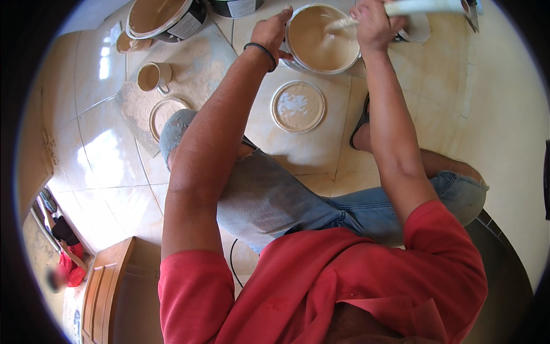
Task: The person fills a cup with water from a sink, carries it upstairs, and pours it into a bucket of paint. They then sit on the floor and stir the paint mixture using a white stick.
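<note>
A bucket (290, 43) of beige paint stands on the floor in front of me. My left hand (271, 31) grips its left side, thumb up by the rim and fingers lower along the wall. A long white stick (427, 6) is in my right hand (375, 26), fingers wrapped round it above the bucket's right rim. The stick's paint-coated end dips into the beige paint (323, 49); its tip is hidden under the surface. Just nearer to me lies a round lid (298, 106) smeared with the same paint.
A larger dark bucket (192, 23) stands far left by a small cup (130, 43). A paint-stained mug (154, 77) and another lid (166, 116) sit on a stained sheet (197, 66). A scraper-like tool (473, 17) lies far right. A wooden door (106, 292) is at the lower left.
</note>
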Available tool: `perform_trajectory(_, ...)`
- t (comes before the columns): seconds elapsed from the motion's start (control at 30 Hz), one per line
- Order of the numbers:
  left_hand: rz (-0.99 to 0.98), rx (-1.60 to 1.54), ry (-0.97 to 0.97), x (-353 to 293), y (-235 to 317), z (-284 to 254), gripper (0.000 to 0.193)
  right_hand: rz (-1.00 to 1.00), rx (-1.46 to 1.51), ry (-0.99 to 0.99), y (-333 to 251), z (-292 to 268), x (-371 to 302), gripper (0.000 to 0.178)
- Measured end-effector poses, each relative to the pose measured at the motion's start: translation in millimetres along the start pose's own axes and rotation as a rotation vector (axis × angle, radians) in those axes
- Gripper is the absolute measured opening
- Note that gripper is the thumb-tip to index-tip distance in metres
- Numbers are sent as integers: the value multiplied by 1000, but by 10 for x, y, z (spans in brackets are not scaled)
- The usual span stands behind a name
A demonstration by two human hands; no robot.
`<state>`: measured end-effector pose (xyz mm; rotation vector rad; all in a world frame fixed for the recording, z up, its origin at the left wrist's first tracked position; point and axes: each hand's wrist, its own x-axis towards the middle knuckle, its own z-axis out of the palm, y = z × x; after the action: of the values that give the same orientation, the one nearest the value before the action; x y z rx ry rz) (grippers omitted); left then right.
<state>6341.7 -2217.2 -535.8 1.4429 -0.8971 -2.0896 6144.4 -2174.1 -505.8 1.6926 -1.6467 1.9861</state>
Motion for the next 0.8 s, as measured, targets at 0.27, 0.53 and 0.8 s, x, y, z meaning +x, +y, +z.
perform_trajectory(0.27, -53, -16, -18, -68, 119, 62, 77, 625, 745, 58, -405, 83, -98, 21)
perform_trajectory(0.53, -39, -15, -12, -96, 70, 28, 76, 286, 366, -80, -447, -220, -256, 13)
perform_trajectory(0.8, -23, -11, -66, -64, 59, 25, 77, 297, 307, -106, -569, 145, -24, 24)
